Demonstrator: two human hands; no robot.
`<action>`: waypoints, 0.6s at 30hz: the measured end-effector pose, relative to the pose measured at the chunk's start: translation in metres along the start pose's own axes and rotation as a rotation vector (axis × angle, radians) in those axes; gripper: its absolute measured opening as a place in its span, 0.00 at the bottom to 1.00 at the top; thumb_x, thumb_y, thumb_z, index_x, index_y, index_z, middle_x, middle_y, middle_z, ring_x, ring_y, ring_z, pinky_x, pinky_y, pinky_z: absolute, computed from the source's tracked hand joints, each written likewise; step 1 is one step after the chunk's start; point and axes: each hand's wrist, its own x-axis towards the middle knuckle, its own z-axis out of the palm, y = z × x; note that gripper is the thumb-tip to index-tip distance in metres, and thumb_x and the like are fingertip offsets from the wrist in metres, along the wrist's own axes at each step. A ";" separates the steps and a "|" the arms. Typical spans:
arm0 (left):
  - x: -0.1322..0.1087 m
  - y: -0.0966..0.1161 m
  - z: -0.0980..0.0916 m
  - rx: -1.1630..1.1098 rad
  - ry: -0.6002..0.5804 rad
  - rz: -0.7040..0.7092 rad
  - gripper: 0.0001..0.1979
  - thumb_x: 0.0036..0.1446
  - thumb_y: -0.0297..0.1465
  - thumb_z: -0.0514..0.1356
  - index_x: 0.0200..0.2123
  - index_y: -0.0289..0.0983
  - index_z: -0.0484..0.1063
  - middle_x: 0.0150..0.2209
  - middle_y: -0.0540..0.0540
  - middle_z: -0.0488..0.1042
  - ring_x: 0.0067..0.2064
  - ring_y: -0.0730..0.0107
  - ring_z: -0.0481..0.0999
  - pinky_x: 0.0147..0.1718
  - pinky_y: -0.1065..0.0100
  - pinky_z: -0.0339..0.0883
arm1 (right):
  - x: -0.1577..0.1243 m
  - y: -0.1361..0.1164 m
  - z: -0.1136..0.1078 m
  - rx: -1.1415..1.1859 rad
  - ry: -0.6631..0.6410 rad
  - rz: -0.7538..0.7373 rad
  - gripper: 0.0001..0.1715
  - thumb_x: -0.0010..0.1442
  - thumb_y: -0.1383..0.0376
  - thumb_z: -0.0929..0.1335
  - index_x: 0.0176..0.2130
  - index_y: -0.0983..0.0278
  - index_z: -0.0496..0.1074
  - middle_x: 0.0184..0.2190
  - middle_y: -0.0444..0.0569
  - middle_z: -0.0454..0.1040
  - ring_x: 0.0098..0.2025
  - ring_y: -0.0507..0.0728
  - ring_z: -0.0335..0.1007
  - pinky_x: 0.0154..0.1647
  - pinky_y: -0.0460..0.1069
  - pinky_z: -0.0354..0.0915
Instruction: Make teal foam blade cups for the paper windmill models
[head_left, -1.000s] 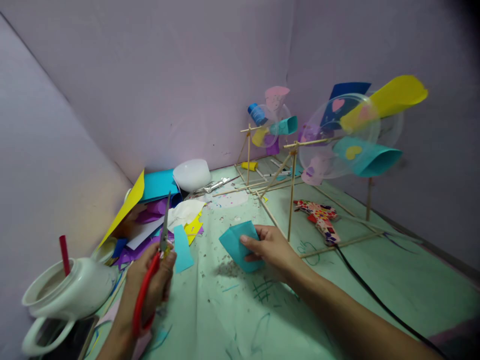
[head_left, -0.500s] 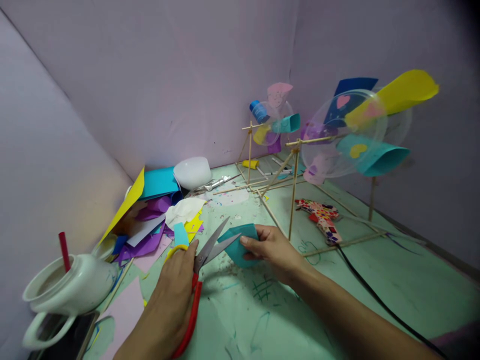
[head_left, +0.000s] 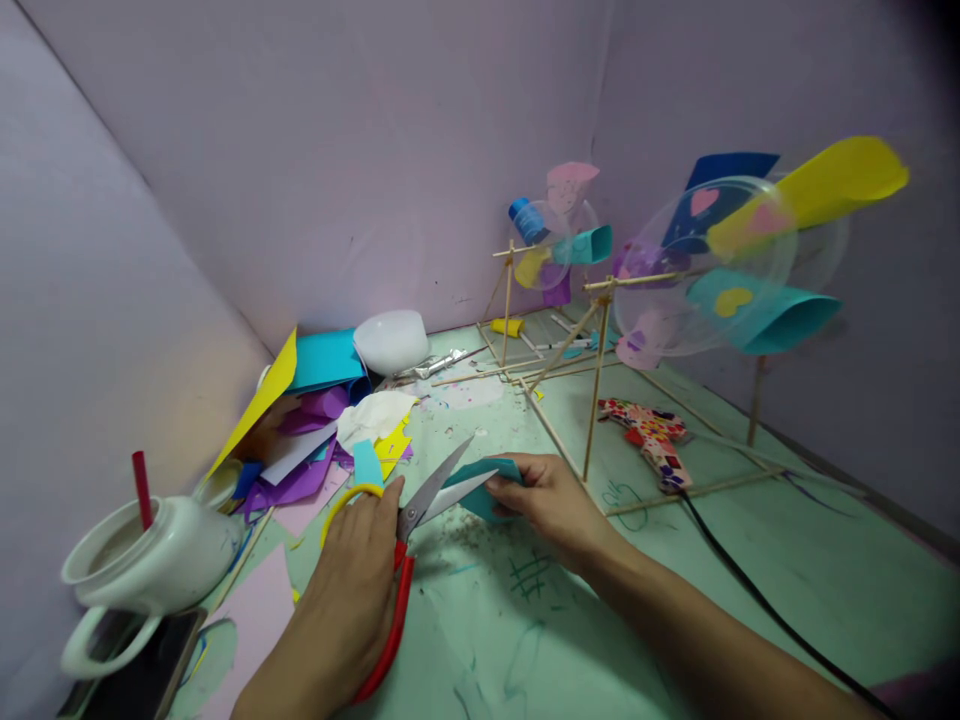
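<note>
My left hand [head_left: 356, 565] is closed on a pair of scissors [head_left: 409, 520] with red and yellow handles. The blades are spread and point up and to the right. One blade overlaps a folded piece of teal paper [head_left: 484, 495], though I cannot tell whether it is cutting in. Thumb and fingers of my right hand [head_left: 551, 500] pinch the right side of that paper. Several marker scribbles [head_left: 529, 577] lie below it on the pale green tabletop [head_left: 465, 660].
Stick frames with paper-bladed wheels [head_left: 742, 250] stand at the right, near a patterned glue gun [head_left: 649, 435] with a black cord. Paper scraps [head_left: 300, 470], a white bowl [head_left: 391, 342], a white teapot [head_left: 161, 555] and a phone [head_left: 142, 670] are at the left.
The teal paper has tilted and now shows a narrower face. The scissors stay open beside it. The whole view has shifted slightly, with things appearing a little further right.
</note>
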 end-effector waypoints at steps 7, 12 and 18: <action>0.000 -0.004 -0.003 0.047 0.006 0.026 0.25 0.55 0.26 0.50 0.58 0.38 0.57 0.47 0.39 0.70 0.49 0.55 0.68 0.48 0.51 0.64 | 0.001 -0.002 0.000 0.013 -0.016 0.028 0.11 0.43 0.59 0.68 0.24 0.66 0.70 0.19 0.41 0.62 0.24 0.50 0.56 0.30 0.48 0.55; -0.001 -0.004 -0.006 0.032 -0.031 0.030 0.27 0.54 0.24 0.49 0.59 0.38 0.55 0.47 0.38 0.70 0.49 0.54 0.68 0.48 0.51 0.63 | 0.000 -0.006 -0.002 0.013 -0.022 0.025 0.12 0.43 0.59 0.69 0.25 0.67 0.70 0.20 0.41 0.63 0.24 0.50 0.56 0.30 0.48 0.54; 0.002 0.000 -0.011 0.047 -0.066 0.064 0.29 0.54 0.24 0.48 0.61 0.34 0.52 0.48 0.35 0.68 0.51 0.53 0.66 0.51 0.47 0.60 | -0.001 -0.005 -0.002 0.001 -0.033 0.015 0.11 0.43 0.60 0.69 0.24 0.67 0.71 0.20 0.42 0.63 0.24 0.50 0.57 0.29 0.48 0.55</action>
